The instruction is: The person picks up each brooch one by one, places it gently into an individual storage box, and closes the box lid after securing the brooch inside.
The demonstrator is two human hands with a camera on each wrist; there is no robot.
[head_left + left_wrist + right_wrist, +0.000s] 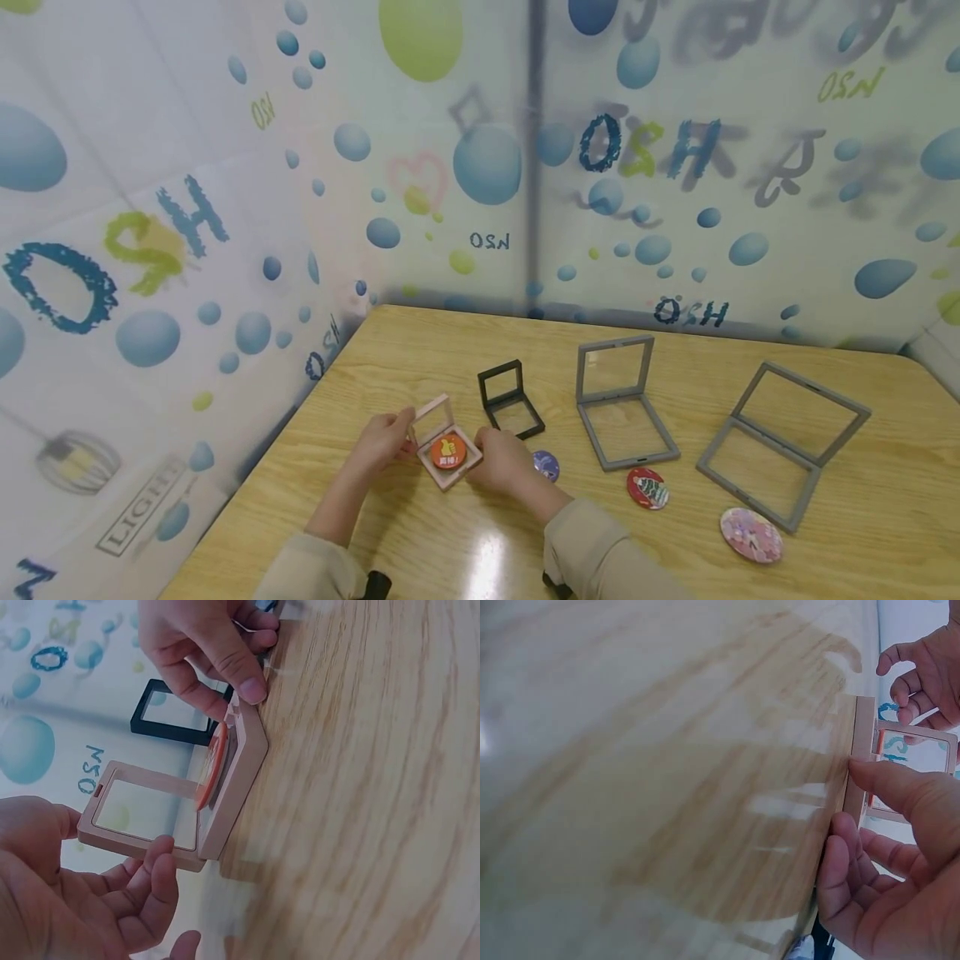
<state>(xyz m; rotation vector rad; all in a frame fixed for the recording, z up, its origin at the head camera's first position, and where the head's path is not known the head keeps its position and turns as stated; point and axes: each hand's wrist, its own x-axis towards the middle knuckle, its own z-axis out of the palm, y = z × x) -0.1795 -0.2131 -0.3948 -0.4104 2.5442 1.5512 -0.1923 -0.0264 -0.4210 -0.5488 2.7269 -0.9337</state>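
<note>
The small pink square hinged display frame (pixel 444 446) is lying open on the wooden table (pixel 750 575), left of the black frame (pixel 510 400), lid tilting up toward the wall. The left hand (pixel 382 440) is pinching the lid; the right hand (pixel 501 460) is pinching the base holding the round orange badge (pixel 447 452).

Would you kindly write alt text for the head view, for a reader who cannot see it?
Two hands, left and right, touch an open pink case holding an orange badge on a wooden table. To its right stand open black and two grey cases, with three loose badges in front.
</note>
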